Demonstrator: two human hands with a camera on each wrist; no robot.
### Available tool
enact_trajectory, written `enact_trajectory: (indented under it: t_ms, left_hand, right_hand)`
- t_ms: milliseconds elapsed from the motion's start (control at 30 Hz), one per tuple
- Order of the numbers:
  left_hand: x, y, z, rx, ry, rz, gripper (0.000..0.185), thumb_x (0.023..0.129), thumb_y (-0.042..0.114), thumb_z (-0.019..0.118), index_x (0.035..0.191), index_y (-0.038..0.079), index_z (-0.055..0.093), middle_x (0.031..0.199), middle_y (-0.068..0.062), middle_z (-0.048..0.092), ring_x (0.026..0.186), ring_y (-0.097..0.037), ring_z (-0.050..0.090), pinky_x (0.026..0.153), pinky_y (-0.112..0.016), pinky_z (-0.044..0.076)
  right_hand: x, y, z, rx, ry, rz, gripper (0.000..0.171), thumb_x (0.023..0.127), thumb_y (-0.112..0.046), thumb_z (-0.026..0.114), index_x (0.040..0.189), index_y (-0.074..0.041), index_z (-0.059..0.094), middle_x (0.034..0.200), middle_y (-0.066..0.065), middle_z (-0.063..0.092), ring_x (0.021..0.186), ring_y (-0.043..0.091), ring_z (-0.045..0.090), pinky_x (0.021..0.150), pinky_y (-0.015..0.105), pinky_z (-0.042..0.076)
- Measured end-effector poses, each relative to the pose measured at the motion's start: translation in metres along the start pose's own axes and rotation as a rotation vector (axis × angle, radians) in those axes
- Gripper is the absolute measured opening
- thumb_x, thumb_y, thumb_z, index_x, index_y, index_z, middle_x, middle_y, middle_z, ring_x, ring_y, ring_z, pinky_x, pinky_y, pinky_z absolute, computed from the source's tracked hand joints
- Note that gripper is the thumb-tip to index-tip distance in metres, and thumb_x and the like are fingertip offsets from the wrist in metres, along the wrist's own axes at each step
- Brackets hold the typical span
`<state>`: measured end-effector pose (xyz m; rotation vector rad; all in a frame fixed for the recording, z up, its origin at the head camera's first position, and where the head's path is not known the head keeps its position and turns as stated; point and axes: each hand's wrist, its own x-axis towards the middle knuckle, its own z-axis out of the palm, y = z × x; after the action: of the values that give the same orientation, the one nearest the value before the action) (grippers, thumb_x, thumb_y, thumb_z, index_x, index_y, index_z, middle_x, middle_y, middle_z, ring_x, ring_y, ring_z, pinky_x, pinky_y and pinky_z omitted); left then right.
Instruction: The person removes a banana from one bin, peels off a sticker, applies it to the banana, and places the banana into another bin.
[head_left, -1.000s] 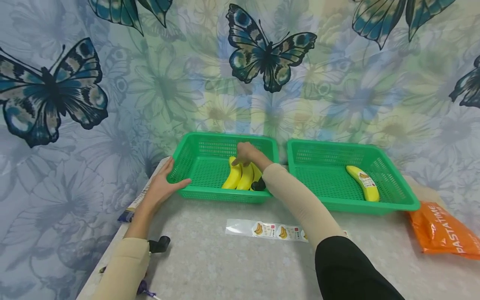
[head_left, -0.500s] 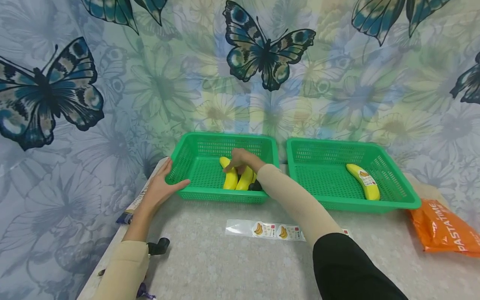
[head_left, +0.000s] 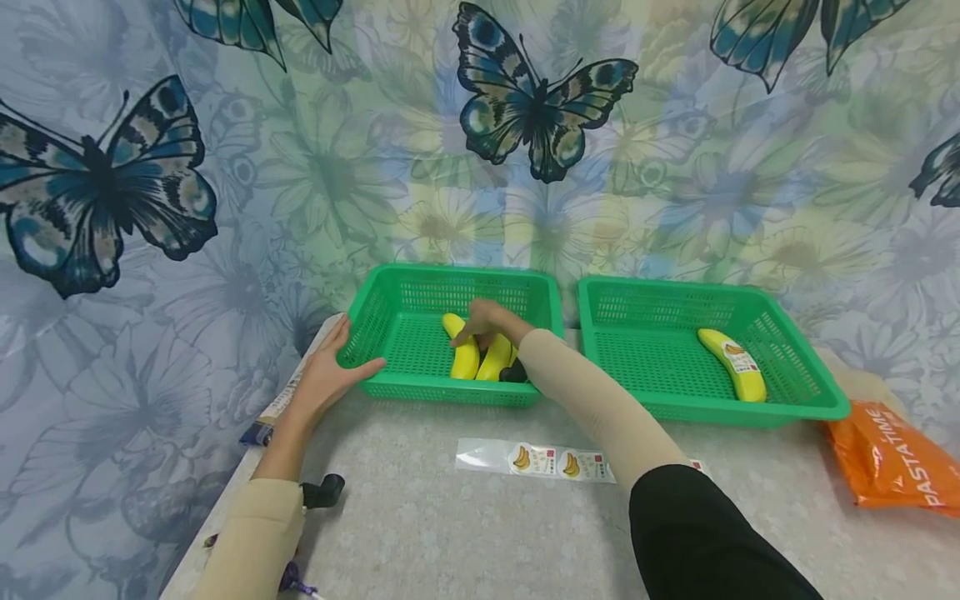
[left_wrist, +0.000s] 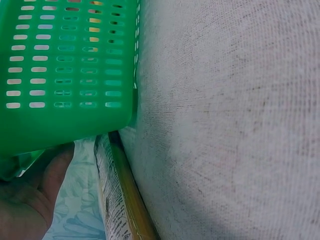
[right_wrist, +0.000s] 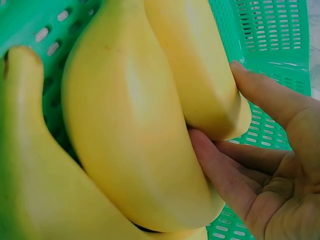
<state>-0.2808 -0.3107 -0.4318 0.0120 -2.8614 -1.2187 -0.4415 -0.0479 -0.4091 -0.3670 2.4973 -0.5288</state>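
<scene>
Inside the left green basket, my right hand pinches the leftmost yellow banana. In the right wrist view, my thumb lies along that banana's outer side, with a finger slipped between it and the middle banana. Another banana lies beyond, its far part out of the picture. My left hand touches the basket's left end, thumb spread along the near corner and fingers straight on the outside. The left wrist view catches part of this left hand below the basket's rim.
A second green basket stands to the right, holding one labelled banana. A strip of banana stickers lies in front, partly under my right forearm. An orange packet is at far right; another packet sits behind my left wrist.
My right hand has lowered and shifted slightly within the left basket, its fingers now around the leftmost banana, whose top has tilted left. The left hand stays at the basket's end.
</scene>
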Motion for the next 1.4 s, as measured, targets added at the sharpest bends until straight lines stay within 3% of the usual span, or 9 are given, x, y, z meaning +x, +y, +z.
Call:
enact_trajectory:
  t_ms: [167, 500, 667, 833, 1000, 1100, 1200, 1400]
  left_hand:
    - [0.001, 0.001, -0.001, 0.005, 0.002, 0.002, 0.104, 0.084, 0.060, 0.066, 0.157, 0.029, -0.001, 0.166, 0.002, -0.004, 0.151, -0.042, 0.004, 0.109, -0.075, 0.019]
    - [0.000, 0.004, 0.002, -0.011, -0.011, -0.011, 0.104, 0.083, 0.063, 0.065, 0.156, 0.031, -0.001, 0.165, 0.006, -0.006, 0.151, -0.040, 0.002, 0.110, -0.074, 0.018]
    - [-0.001, 0.004, 0.005, -0.034, 0.001, -0.009, 0.103, 0.082, 0.063, 0.066, 0.156, 0.035, -0.001, 0.166, 0.004, -0.002, 0.152, -0.039, 0.001, 0.111, -0.074, 0.017]
    - [0.000, 0.003, 0.003, -0.037, 0.005, -0.015, 0.103, 0.082, 0.063, 0.066, 0.156, 0.036, -0.001, 0.166, 0.004, -0.002, 0.152, -0.040, 0.001, 0.110, -0.075, 0.017]
    - [0.001, 0.001, 0.001, -0.026, -0.002, -0.008, 0.104, 0.082, 0.064, 0.065, 0.156, 0.032, 0.000, 0.166, 0.004, -0.004, 0.152, -0.038, 0.000, 0.111, -0.074, 0.017]
    - [0.002, 0.001, 0.001, -0.033, -0.012, -0.006, 0.104, 0.082, 0.064, 0.065, 0.156, 0.032, 0.000, 0.166, 0.004, -0.005, 0.152, -0.038, -0.001, 0.111, -0.074, 0.016]
    - [0.001, 0.002, 0.001, -0.040, -0.020, -0.015, 0.104, 0.082, 0.064, 0.065, 0.155, 0.034, -0.002, 0.166, 0.006, -0.005, 0.152, -0.039, -0.002, 0.110, -0.075, 0.016]
    - [-0.001, 0.004, -0.001, -0.046, -0.022, -0.026, 0.105, 0.083, 0.064, 0.065, 0.155, 0.035, -0.004, 0.165, 0.007, -0.006, 0.151, -0.040, -0.004, 0.111, -0.074, 0.016]
  right_hand:
    - [0.000, -0.001, 0.000, 0.075, 0.039, 0.029, 0.057, 0.075, -0.037, 0.084, 0.110, -0.003, 0.054, 0.089, 0.009, 0.064, 0.073, 0.018, 0.070, 0.065, 0.026, 0.060]
    - [-0.008, 0.003, -0.009, 0.082, 0.068, 0.046, 0.061, 0.077, -0.037, 0.082, 0.119, -0.002, 0.053, 0.090, 0.009, 0.063, 0.074, 0.018, 0.070, 0.066, 0.026, 0.060]
    - [-0.013, 0.002, -0.019, 0.072, 0.111, 0.048, 0.047, 0.076, -0.038, 0.083, 0.099, -0.001, 0.064, 0.080, 0.011, 0.070, 0.075, 0.022, 0.073, 0.070, 0.030, 0.061]
    - [-0.019, 0.000, -0.030, 0.093, 0.156, 0.022, 0.045, 0.075, -0.038, 0.084, 0.089, -0.004, 0.058, 0.076, 0.007, 0.064, 0.062, 0.017, 0.070, 0.073, 0.032, 0.061]
    - [-0.037, 0.002, -0.041, 0.102, 0.158, -0.018, 0.043, 0.078, -0.038, 0.081, 0.089, -0.003, 0.060, 0.075, 0.007, 0.064, 0.076, 0.024, 0.073, 0.078, 0.035, 0.061]
    - [-0.050, 0.005, -0.049, 0.108, 0.172, -0.034, 0.041, 0.079, -0.038, 0.081, 0.089, -0.002, 0.064, 0.077, 0.009, 0.069, 0.085, 0.028, 0.074, 0.074, 0.033, 0.061]
    - [-0.062, 0.006, -0.057, 0.108, 0.197, -0.050, 0.042, 0.078, -0.039, 0.081, 0.089, -0.001, 0.066, 0.079, 0.011, 0.072, 0.078, 0.026, 0.074, 0.067, 0.030, 0.061]
    - [-0.086, 0.009, -0.068, 0.116, 0.215, -0.069, 0.048, 0.077, -0.039, 0.082, 0.096, -0.001, 0.060, 0.082, 0.010, 0.068, 0.068, 0.021, 0.072, 0.065, 0.029, 0.060]
